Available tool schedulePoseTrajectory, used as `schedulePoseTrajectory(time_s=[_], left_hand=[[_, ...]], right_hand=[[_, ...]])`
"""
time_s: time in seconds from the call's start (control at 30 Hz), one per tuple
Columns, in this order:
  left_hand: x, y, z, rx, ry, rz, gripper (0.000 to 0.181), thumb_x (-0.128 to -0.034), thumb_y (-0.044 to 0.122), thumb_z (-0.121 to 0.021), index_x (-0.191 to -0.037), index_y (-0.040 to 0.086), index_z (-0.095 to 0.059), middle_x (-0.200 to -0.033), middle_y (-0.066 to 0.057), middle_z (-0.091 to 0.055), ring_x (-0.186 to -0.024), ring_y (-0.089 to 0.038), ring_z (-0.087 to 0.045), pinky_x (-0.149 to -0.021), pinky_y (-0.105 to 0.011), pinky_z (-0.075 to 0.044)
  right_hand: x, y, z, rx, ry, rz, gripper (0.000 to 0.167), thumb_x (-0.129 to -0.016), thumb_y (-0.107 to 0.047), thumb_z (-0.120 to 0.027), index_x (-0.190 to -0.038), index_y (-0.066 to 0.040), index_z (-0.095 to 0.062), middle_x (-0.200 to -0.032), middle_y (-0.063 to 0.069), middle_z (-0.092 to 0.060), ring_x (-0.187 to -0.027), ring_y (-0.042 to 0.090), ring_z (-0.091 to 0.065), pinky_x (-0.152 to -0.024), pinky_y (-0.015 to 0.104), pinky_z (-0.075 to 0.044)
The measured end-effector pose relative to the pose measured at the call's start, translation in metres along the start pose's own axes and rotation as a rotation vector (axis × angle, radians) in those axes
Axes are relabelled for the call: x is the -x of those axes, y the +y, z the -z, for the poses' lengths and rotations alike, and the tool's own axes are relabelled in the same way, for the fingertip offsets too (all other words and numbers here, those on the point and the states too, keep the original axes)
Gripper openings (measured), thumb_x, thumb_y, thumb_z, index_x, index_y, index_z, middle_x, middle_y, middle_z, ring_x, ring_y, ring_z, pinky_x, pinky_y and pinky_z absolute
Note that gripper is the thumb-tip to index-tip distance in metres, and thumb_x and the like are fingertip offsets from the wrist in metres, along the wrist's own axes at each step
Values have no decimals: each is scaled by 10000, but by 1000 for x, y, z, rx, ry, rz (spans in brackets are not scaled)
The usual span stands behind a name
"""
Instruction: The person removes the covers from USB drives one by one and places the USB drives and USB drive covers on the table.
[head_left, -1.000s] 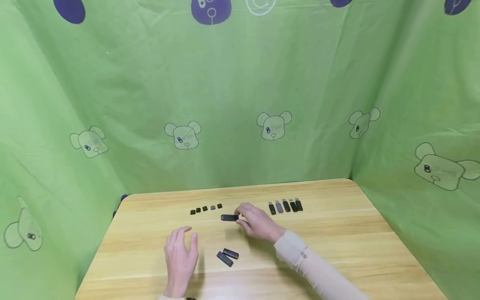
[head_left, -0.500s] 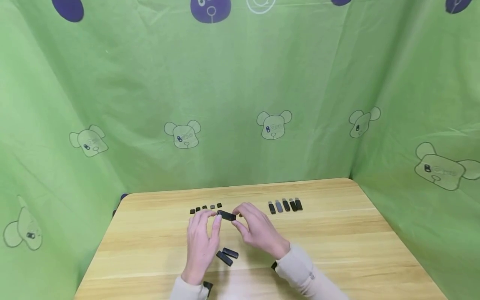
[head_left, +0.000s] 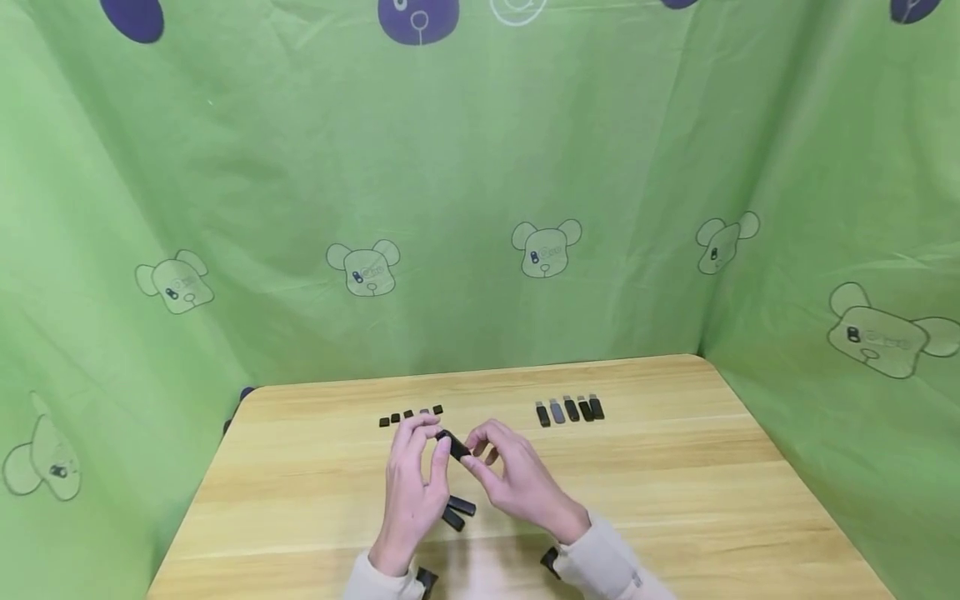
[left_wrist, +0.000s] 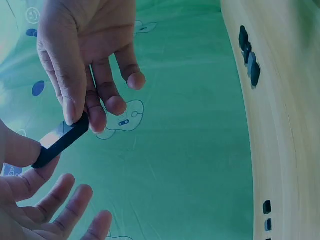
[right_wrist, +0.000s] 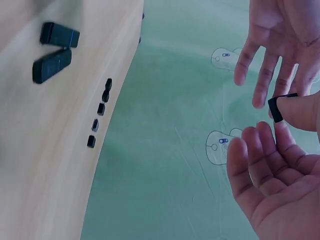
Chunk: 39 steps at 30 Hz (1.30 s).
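Note:
A black capped USB flash drive [head_left: 454, 447] is held above the table between both hands. My left hand [head_left: 415, 492] pinches one end between thumb and forefinger, its other fingers spread. At the opposite end, my right hand [head_left: 521, 479] pinches with thumb and fingertips. In the left wrist view the drive [left_wrist: 62, 142] spans the gap from one thumb to the other. Two more black flash drives [head_left: 462, 505] lie on the table beside the left hand, partly hidden by it.
At the back left of the wooden table [head_left: 675, 467] sits a row of several small caps [head_left: 395, 417], partly behind the left fingers. Several uncapped flash drives [head_left: 572, 409] stand in a row at the back right. Green curtains [head_left: 450, 167] enclose the table.
My left hand has come up and right from the table's left side and taken hold of the drive's free end. The drive has turned from level to slanted, with both hands on it.

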<state>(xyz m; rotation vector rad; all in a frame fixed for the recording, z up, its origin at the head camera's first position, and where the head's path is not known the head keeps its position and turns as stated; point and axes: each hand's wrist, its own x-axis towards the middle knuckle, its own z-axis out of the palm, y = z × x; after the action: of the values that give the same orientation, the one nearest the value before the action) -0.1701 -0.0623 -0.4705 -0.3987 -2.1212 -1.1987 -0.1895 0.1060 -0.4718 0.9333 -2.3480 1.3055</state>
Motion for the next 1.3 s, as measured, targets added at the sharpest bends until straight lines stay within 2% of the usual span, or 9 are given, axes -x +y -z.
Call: schedulePoseTrajectory(time_s=[0.17,0.27,0.33,0.53,0.73,0.83,1.07,1.17,1.3], left_hand=[[1,3,4,59,-19,-53,45,-941,32,-652,-963,65,-673,-1216,-119,-643,-1160,-272,-625,-1042,-449,-490],[3,4,5,78,-25,-71,65,-938,25,-653,-964,80,-674,-1227,-90,-635,-1148,-252,-632,-1031,-423,-505],[4,5,5,88,-29,-66,75,-939,24,-651,-967,90,-672,-1237,-72,-625,-1156,-246,-627,-1037,-426,-501],[5,10,5,109,-49,-19,59,-949,58,-653,-981,107,-661,-1277,-68,-600,-1229,-289,-603,-1097,-538,-444],[6,13,7,114,-38,-36,62,-939,51,-660,-973,103,-651,-1301,-69,-588,-1262,-362,-580,-1124,-575,-396],[6,15,8,126,-28,-44,72,-928,50,-668,-970,105,-648,-1303,-59,-582,-1275,-350,-572,-1141,-553,-383],[10,22,6,114,-35,-70,51,-937,82,-661,-959,119,-634,-1292,-81,-579,-1232,-251,-570,-1115,-396,-417],[11,24,4,101,-30,-78,60,-927,77,-671,-955,120,-639,-1280,-82,-585,-1207,-240,-578,-1077,-385,-444],[14,28,2,91,-32,-58,82,-917,74,-689,-960,132,-652,-1281,-67,-587,-1199,-233,-585,-1045,-392,-471]], right_hand=[[4,-4,-1,-187,-40,-72,62,-980,-139,-658,-1040,-124,-659,-954,53,-707,-857,47,-629,-767,265,-583],[6,-3,-2,-247,-57,-107,70,-992,-160,-644,-1046,-128,-674,-964,60,-722,-871,48,-641,-789,281,-582],[8,-3,-2,-257,-62,-118,69,-992,-163,-644,-1044,-133,-678,-958,36,-721,-867,48,-640,-797,282,-577],[9,-3,2,-276,-52,-111,63,-987,-141,-644,-1040,-135,-677,-946,37,-717,-857,56,-634,-792,272,-565],[6,-10,13,-310,-21,-100,39,-996,-112,-627,-1021,-116,-656,-949,103,-698,-851,74,-626,-774,284,-563],[3,-14,19,-335,3,-105,31,-1001,-96,-614,-1021,-102,-638,-980,123,-683,-862,82,-618,-786,293,-567],[-2,-24,27,-390,10,-120,58,-1010,-49,-576,-1062,-41,-599,-1062,157,-643,-904,61,-646,-810,300,-595],[-4,-28,29,-413,5,-125,76,-1015,-39,-556,-1084,-19,-584,-1047,173,-625,-893,58,-648,-791,314,-601],[-6,-33,30,-425,-4,-126,80,-1023,-40,-538,-1091,-10,-567,-998,174,-606,-829,44,-618,-753,285,-593]])
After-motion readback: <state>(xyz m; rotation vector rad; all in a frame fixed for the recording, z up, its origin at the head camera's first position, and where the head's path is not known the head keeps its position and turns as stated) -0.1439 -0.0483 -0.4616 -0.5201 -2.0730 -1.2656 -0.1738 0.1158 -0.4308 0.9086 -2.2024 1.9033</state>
